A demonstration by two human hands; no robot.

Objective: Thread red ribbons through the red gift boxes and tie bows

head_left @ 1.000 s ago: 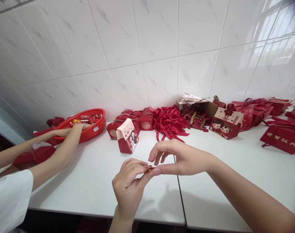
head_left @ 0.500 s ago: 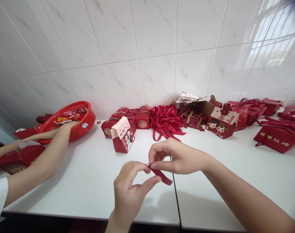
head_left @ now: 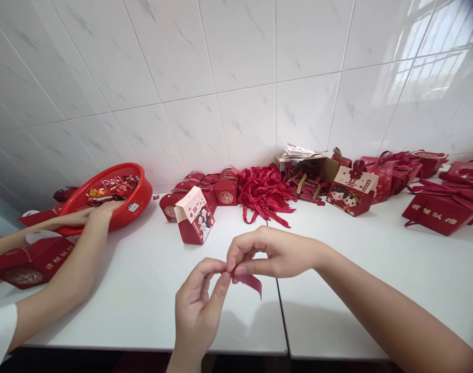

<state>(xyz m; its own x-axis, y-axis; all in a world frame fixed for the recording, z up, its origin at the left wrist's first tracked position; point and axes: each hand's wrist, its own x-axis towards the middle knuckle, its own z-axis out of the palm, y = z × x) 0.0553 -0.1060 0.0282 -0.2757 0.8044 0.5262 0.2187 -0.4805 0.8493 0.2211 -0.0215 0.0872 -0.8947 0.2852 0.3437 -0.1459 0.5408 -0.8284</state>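
Above the white table, a short dark red strap is held between my two hands. My left hand has thumb and forefinger pinched at the strap's left end; the exact contact is partly hidden by the fingers. My right hand is closed on that same end from above, thumb against forefinger. The strap's free end curls down to the right, below my right hand. Beyond my hands stands an upright cream-and-red gift box with a printed couple.
A pile of red ribbons lies by the wall, beside a cardboard box of straps. Red gift boxes stand at right. At left, a co-worker's arms reach to a red plastic basket of wrapped sweets, near another red box.
Both hands have shifted slightly left in view. My left thumb has closed onto the strap's end, and the free end now bends downward. The co-worker's basket tilts a little differently.
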